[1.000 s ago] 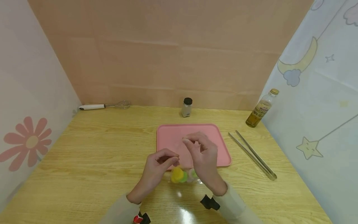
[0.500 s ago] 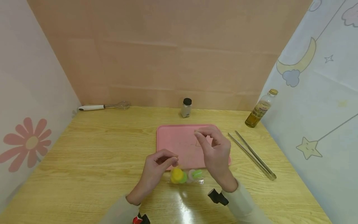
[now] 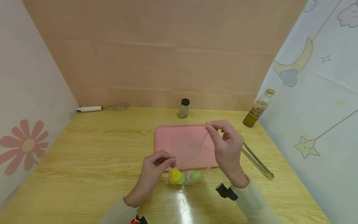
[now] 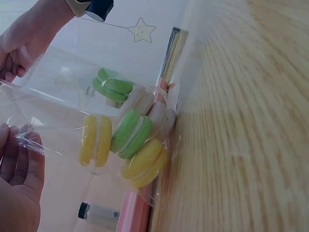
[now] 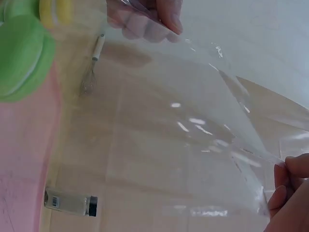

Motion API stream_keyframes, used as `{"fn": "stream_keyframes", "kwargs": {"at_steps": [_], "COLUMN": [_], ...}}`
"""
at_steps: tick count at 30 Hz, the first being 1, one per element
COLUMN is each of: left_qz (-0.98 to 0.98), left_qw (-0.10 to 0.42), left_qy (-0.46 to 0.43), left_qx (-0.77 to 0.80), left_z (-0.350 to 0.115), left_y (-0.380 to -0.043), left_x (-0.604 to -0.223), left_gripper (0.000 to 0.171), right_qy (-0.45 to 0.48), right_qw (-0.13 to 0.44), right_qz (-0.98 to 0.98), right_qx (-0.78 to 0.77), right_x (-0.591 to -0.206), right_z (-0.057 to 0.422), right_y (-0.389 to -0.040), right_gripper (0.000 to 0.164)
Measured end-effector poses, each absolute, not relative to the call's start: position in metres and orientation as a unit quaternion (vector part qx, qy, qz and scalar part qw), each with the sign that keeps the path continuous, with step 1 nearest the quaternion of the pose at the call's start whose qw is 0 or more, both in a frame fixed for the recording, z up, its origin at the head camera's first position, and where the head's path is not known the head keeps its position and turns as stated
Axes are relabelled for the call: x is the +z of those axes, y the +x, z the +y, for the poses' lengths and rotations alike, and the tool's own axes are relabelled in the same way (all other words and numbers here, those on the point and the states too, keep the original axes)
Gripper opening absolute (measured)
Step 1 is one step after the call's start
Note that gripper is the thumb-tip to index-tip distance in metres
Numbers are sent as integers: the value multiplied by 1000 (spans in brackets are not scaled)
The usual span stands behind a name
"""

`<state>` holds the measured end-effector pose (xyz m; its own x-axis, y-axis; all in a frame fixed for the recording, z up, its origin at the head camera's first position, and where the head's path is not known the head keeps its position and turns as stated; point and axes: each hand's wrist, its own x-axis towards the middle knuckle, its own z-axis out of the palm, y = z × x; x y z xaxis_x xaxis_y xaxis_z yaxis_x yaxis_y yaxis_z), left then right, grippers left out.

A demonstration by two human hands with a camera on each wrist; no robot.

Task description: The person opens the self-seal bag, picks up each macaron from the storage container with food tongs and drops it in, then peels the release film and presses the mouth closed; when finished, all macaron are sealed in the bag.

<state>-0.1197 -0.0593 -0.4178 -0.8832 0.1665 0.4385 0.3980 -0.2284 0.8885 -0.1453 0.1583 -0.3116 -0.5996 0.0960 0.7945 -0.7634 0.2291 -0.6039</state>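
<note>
A clear plastic bag (image 5: 207, 125) stands on the wooden table with macarons in its bottom. Yellow macarons (image 4: 95, 140), green macarons (image 4: 131, 134) and pale macarons (image 4: 161, 120) show through the film. My left hand (image 3: 156, 165) pinches one side of the bag's top between thumb and fingers. My right hand (image 3: 229, 147), higher and further right, pinches the opposite side. Between them the film is stretched wide, as the right wrist view shows. From the head view the bag is barely visible apart from its macarons, in front of the pink tray (image 3: 167, 137).
Metal tongs (image 3: 260, 163) lie right of the tray, partly behind my right hand. A black-capped jar (image 3: 184, 109) stands behind the tray. An oil bottle (image 3: 255, 110) is by the right wall, and a white-handled whisk (image 3: 92, 109) lies at the back left.
My right hand has moved right and slightly away from me, drawing the bag's top apart. My left hand stays almost in place. More of the green macaron now shows between the hands.
</note>
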Motion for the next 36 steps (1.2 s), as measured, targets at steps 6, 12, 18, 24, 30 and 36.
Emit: {"fn": "stream_keyframes", "kwargs": {"at_steps": [6, 12, 18, 24, 30, 36], "left_qz": [-619, -618, -618, -625, -633, -633], "left_qw": [80, 78, 77, 80, 80, 79], "left_qy": [-230, -227, -228, -229, -222, -223], "left_qx": [-747, -748, -748, -742, -737, -737], "left_z": [-60, -60, -60, -60, -61, -61], "left_y": [-119, -118, -117, -117, -117, -116], "left_x": [-417, -416, -415, -414, -415, -416], "left_gripper": [7, 7, 9, 8, 5, 5], "right_qy": [245, 240, 252, 268, 263, 255], "right_qw": [381, 409, 433, 448, 461, 456], "right_qz": [-680, -678, -647, -606, -558, -580], "right_qx": [577, 561, 574, 601, 638, 625], "right_x": [-300, -285, -270, -258, -243, -244], "right_z": [162, 166, 168, 167, 167, 175], "right_y": [-146, -147, -146, -141, -137, -140], "right_gripper": [13, 8, 7, 13, 10, 10]}}
